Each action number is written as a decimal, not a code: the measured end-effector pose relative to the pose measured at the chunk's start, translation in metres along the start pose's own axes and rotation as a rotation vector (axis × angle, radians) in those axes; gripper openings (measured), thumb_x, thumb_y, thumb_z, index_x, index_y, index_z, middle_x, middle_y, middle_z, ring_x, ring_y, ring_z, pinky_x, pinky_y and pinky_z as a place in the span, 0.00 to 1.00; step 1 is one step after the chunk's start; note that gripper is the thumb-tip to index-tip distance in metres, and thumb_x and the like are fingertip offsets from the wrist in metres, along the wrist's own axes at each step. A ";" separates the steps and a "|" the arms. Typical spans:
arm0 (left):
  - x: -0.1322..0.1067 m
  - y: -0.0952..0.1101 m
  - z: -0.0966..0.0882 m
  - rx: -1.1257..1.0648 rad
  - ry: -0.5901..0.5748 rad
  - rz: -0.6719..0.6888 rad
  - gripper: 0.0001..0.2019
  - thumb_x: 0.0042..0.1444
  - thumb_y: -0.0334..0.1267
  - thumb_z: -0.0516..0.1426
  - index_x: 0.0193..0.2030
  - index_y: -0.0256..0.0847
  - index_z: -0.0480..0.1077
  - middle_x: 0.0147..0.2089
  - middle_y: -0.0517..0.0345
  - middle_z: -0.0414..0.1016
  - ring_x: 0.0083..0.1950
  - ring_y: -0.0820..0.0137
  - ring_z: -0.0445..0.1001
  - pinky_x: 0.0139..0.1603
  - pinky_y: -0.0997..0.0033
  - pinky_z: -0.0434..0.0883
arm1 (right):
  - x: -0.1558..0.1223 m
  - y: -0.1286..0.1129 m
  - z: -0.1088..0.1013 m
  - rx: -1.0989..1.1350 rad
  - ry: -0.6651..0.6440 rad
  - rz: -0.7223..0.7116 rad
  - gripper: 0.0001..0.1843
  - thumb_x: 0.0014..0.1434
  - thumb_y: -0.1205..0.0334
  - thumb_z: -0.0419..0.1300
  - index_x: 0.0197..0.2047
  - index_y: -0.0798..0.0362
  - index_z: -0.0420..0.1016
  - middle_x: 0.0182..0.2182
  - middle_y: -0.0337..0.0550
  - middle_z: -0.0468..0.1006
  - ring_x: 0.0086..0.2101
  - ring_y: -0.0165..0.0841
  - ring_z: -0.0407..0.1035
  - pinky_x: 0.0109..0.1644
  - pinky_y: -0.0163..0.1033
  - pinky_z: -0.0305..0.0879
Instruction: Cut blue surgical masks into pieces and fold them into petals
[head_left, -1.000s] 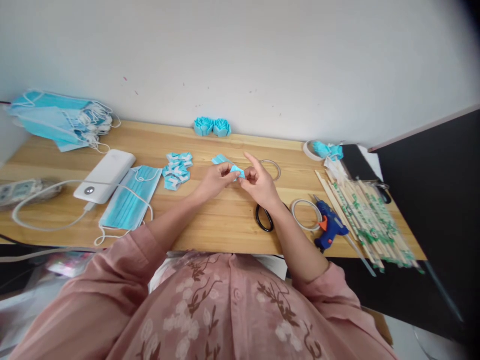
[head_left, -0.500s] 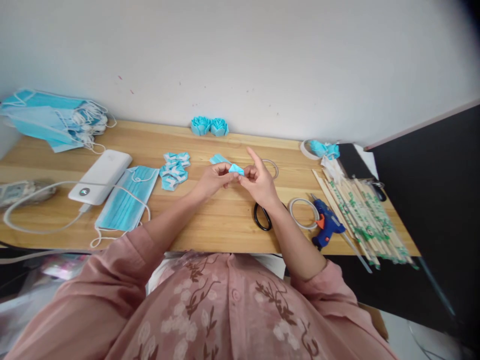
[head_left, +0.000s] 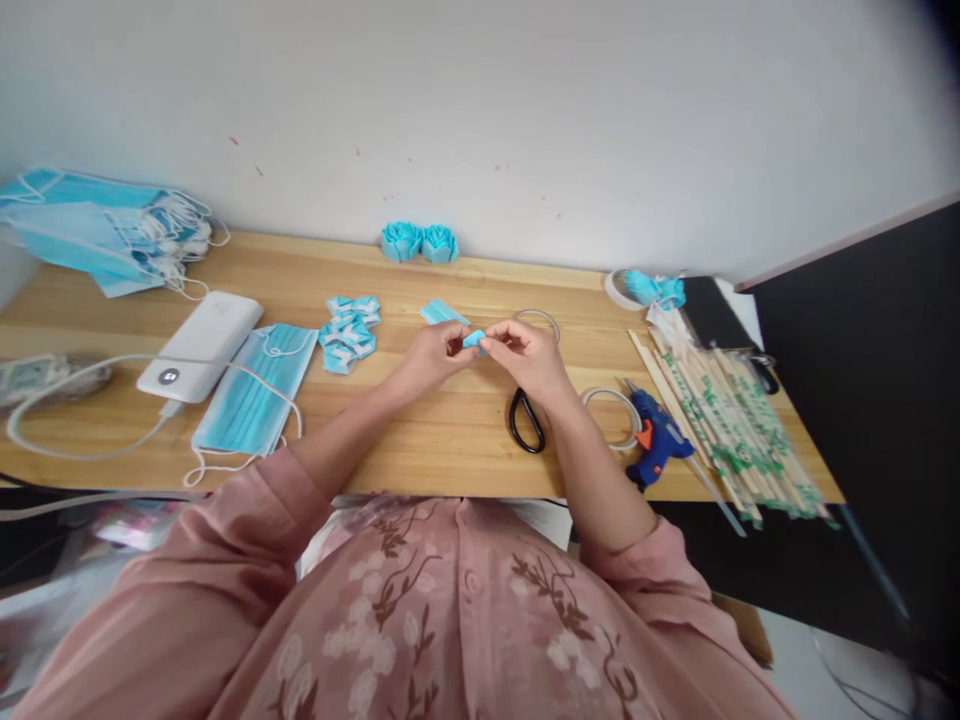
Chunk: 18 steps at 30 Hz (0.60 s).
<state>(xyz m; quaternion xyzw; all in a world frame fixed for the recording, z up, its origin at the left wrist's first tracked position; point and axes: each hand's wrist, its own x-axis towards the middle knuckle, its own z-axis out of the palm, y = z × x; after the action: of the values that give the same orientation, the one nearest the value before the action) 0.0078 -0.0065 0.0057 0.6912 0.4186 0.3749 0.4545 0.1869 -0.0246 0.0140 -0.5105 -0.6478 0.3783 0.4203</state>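
Between my two hands, above the middle of the wooden table (head_left: 420, 440), is a small folded piece of blue mask fabric (head_left: 473, 340). My left hand (head_left: 437, 357) pinches its left side, and my right hand (head_left: 528, 358) pinches its right side with thumb and fingertips. Just behind my left hand lies a flat blue strip (head_left: 444, 312). Several folded blue pieces with white patches (head_left: 349, 335) lie left of my hands. Black scissor handles (head_left: 526, 420) show beside my right forearm; their blades are hidden.
Two blue fabric flowers (head_left: 420, 243) stand against the wall. Left are a blue face mask (head_left: 255, 390), a white power bank (head_left: 201, 345) with its cable, and a mask pile (head_left: 112, 230). Right are a blue glue gun (head_left: 656, 440), tape rings (head_left: 611, 418) and wrapped sticks (head_left: 739, 430).
The raised index finger of my right hand has come down onto the fabric piece. The piece has turned and now looks narrower. The view has shifted slightly.
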 end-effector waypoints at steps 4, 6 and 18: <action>-0.001 0.000 0.001 0.016 -0.011 0.019 0.10 0.53 0.40 0.58 0.25 0.40 0.63 0.25 0.64 0.60 0.27 0.75 0.56 0.30 0.72 0.56 | -0.001 -0.002 0.004 -0.050 0.038 -0.045 0.10 0.57 0.54 0.62 0.31 0.51 0.75 0.27 0.38 0.76 0.28 0.29 0.67 0.35 0.37 0.64; 0.000 0.001 0.000 0.016 -0.011 0.023 0.09 0.53 0.40 0.57 0.26 0.40 0.63 0.24 0.64 0.60 0.27 0.75 0.56 0.30 0.72 0.56 | -0.002 -0.002 0.006 -0.079 0.054 -0.064 0.10 0.58 0.54 0.61 0.30 0.51 0.74 0.26 0.37 0.76 0.27 0.29 0.67 0.34 0.36 0.64; -0.001 0.001 0.000 -0.016 -0.047 -0.017 0.10 0.53 0.37 0.57 0.24 0.40 0.63 0.23 0.65 0.57 0.26 0.75 0.55 0.29 0.72 0.53 | 0.001 0.002 0.003 0.055 -0.034 -0.035 0.18 0.59 0.44 0.61 0.34 0.51 0.76 0.30 0.40 0.78 0.33 0.33 0.72 0.40 0.39 0.68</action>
<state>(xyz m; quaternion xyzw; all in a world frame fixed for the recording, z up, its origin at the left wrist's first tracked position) 0.0075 -0.0071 0.0068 0.6926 0.4107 0.3581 0.4727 0.1848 -0.0230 0.0109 -0.4807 -0.6531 0.3972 0.4297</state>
